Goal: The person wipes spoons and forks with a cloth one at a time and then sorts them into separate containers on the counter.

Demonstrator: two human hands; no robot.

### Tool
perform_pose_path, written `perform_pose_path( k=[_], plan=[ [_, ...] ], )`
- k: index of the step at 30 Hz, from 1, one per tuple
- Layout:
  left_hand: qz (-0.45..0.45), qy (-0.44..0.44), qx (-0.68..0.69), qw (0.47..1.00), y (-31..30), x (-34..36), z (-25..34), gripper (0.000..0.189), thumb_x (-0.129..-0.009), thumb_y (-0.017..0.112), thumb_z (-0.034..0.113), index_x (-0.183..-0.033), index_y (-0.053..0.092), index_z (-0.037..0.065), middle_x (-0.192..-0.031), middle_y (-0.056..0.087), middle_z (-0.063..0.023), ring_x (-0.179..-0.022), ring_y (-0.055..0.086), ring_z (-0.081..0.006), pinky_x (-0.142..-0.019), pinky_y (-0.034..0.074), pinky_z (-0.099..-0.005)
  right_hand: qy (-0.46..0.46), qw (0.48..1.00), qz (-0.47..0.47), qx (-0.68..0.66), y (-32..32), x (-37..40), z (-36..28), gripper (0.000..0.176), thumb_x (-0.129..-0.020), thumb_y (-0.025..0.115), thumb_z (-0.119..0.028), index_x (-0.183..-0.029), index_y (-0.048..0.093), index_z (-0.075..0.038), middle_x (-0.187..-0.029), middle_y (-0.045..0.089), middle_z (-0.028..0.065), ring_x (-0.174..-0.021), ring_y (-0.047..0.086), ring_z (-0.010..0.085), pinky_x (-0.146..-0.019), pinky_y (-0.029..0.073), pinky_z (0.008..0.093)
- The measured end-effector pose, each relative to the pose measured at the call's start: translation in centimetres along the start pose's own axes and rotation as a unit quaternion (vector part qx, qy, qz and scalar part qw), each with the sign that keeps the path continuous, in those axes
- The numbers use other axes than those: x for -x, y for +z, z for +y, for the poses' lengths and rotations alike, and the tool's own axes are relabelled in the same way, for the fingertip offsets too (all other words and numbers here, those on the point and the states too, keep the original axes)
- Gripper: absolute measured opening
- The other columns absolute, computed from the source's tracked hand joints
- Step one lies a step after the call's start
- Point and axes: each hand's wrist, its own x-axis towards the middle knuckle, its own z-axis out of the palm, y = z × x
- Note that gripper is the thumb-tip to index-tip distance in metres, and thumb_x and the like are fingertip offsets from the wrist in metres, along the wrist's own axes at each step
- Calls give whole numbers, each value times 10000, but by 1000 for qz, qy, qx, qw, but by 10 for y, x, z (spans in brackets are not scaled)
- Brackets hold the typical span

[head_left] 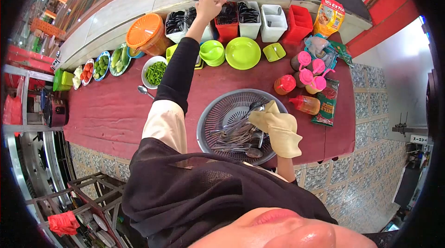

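My left hand (pixel 211 8) reaches far across the table above the row of cutlery holders. Its fingers are closed beside the top of a red cutlery holder (pixel 228 31); what they hold, if anything, is too small to make out. A pale yellow cloth (pixel 280 132) covers my right hand, which grips it over the right side of a grey plastic basket (pixel 202 130). Metal spoons and forks (pixel 238 136) lie in a loose pile inside the basket. The cloth hides my right fingers and part of the cutlery.
White holders (pixel 273 24) and another red holder (pixel 299 24) line the back. Before them stand green plates (pixel 243 53), green bowls (pixel 212 52) and an orange tub (pixel 147 34). Chillies (pixel 155 73) fill a bowl at left; sauce bottles (pixel 308 104) stand or lie at right.
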Motion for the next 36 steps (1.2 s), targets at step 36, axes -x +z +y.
perform_pose_path(
  k=[36],
  plan=[
    [-268, -60, 0, 961, -1, 421, 115, 154, -711, 635, 147, -851, 621, 84, -908, 516, -105, -924, 484, -271, -757, 356, -431, -113, 969, 171, 141, -45, 35, -24, 384, -687, 577, -144, -1053, 536, -32, -928, 546, 176, -877, 509, 361, -740, 423, 420]
  ],
)
